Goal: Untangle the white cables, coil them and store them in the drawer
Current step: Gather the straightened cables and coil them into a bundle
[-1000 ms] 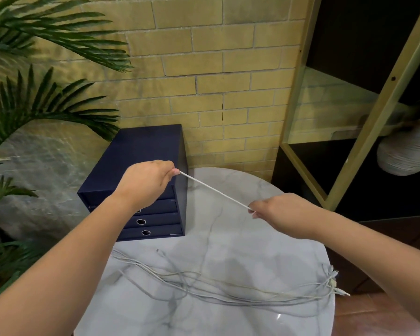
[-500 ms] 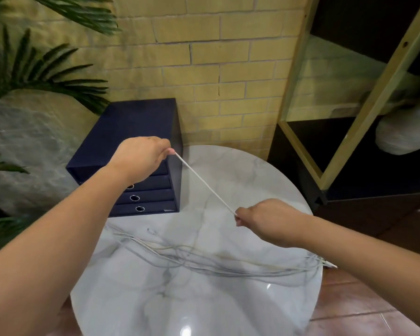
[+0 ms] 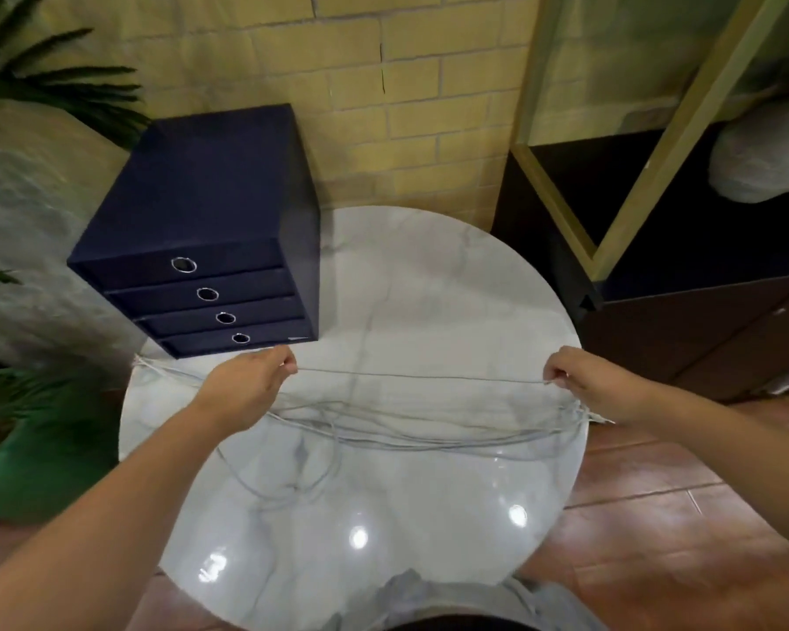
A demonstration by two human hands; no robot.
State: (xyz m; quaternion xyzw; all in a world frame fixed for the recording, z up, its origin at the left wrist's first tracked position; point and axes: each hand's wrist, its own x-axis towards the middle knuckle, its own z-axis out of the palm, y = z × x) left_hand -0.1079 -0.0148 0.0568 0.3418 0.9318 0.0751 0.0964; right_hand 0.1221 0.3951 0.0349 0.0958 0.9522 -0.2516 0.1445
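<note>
L. hand (image 3: 251,384): fingers curled in, thumb and fingertips pinching one white cable (image 3: 420,377) at the hand's inner edge; no fingers spread. R. hand (image 3: 588,380): same posture, fingers curled, tips pinching the other end of the visible span. Cable runs nearly straight btwn both hands, lifted just above the table (image 3: 429,289), approx. mid-depth. Rest of the loose cables (image 3: 429,430) lie on the tabletop nearer the person, long strands running left to right, a few loops sagging toward the near edge; plug ends gather at the right rim beside the R. wrist, other ends reach the left rim past the L. hand. Strand count not determinable: overlapping, motion blur. Palm sides of both hands hidden; any cable inside the fists cannot be seen. Drawer unit (image 3: 201,211), dark blue, sits at the far-left of the table, overhanging its edge; 4 drawers, 4 ring pulls, all closed. Counts: 2 hands, 1 table, 1 drawer unit. Pale object (image 3: 757,166) on the shelf (image 3: 657,129) at right blurred and cut off by the frame edge.
</note>
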